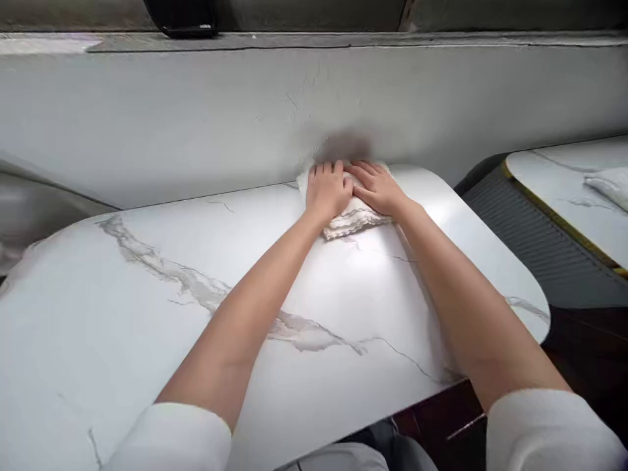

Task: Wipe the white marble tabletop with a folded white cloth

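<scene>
Head view: two bare arms (250,327) in white sleeves (171,435) reach far over a white surface (112,327) with wiggly grey marks.
Cloth (357,221): white and folded, with wavy edges; it lies at the far side of the surface, close by the pale wall (171,124).
Left hand (328,194): flat on the left part of the cloth; its fingers (319,170) are straight and point to the wall.
Right hand (380,191): flat on the right part of the cloth; its fingers are stretched out and slant in to the left.
Under the fingers: the cloth; both hands lie spread on top of it, not curled around it, and its folded near edge peeks out between the wrists.
Thumbs: close together in the middle; I cannot tell if they touch.
Wall: a dark patch shows just above the hands.
Right side: a second surface (564,203) with a yellow edge and a white bundle (611,185) on it.
Top: a black thing (184,16), partly cut off.
</scene>
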A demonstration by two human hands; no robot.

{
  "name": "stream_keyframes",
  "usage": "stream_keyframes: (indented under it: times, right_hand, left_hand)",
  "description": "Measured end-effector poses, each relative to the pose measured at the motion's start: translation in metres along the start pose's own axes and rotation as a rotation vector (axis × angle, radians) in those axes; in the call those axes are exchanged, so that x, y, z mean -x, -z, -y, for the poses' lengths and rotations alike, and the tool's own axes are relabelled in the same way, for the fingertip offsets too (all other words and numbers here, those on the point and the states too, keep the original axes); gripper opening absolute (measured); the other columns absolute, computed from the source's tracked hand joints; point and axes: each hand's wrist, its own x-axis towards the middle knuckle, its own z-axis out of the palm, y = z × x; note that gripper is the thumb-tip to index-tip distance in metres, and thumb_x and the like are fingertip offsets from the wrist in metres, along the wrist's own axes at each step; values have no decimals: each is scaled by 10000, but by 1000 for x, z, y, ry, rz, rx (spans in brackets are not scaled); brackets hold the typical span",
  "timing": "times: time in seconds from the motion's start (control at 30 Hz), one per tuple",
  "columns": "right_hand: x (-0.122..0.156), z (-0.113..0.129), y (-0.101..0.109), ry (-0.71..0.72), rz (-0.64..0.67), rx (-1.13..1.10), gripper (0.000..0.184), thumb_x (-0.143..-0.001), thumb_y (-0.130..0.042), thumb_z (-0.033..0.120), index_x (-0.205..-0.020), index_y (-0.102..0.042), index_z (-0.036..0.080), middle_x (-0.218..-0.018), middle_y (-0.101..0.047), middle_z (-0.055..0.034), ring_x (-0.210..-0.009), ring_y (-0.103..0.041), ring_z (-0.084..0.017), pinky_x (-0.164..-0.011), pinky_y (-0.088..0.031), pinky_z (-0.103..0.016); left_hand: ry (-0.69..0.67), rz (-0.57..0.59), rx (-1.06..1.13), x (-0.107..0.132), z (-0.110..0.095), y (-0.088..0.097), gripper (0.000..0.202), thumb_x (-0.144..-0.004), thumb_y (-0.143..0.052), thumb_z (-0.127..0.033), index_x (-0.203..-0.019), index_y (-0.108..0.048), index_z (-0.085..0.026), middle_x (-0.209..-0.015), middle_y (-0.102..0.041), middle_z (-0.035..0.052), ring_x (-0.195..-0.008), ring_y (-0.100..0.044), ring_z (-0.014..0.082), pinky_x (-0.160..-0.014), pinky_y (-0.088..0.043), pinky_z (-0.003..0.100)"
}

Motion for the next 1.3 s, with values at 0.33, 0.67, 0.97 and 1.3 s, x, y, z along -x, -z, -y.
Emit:
stream_keyframes:
  times: [0.33,0.67,0.97,1.3]
  right_hand:
    - [29,-6,4,-3,-7,32,603,-992,-277,474,-1478,-463,169,-1550,-432,-120,-1439,-355,-306,-1185,-272,-509]
    - [112,4,22,-36,-8,94,608,-1004,-240,509,-1488,-435,198,-1579,-393,-106,-1471,-314,-297,-1193,-276,-526]
    - [185,30,38,-48,4,120,597,-1018,-218,497,-1517,-398,224,-1594,-370,-84,-1497,-270,-268,-1213,-265,-502]
    - [254,43,52,-23,0,131,574,-1030,-249,472,-1584,-237,320,-1627,-308,-45,-1500,-264,-287,-1202,-284,-546]
  left_hand:
    - [-7,24,13,19,-24,-4,403,-1008,-344,-259,-1308,-557,-94,-1356,-599,154,-1317,-492,278,-1186,-263,410]
    - [-55,31,60,75,-74,5,426,-1007,-372,-273,-1348,-538,-79,-1476,-519,176,-1415,-420,283,-1218,-244,451]
    - [-107,62,86,138,-109,21,459,-1014,-345,-290,-1360,-523,-46,-1491,-492,204,-1438,-388,300,-1227,-232,453]
    - [-168,108,85,188,-145,35,522,-1019,-309,-318,-1415,-468,-17,-1518,-457,212,-1464,-344,321,-1229,-234,466]
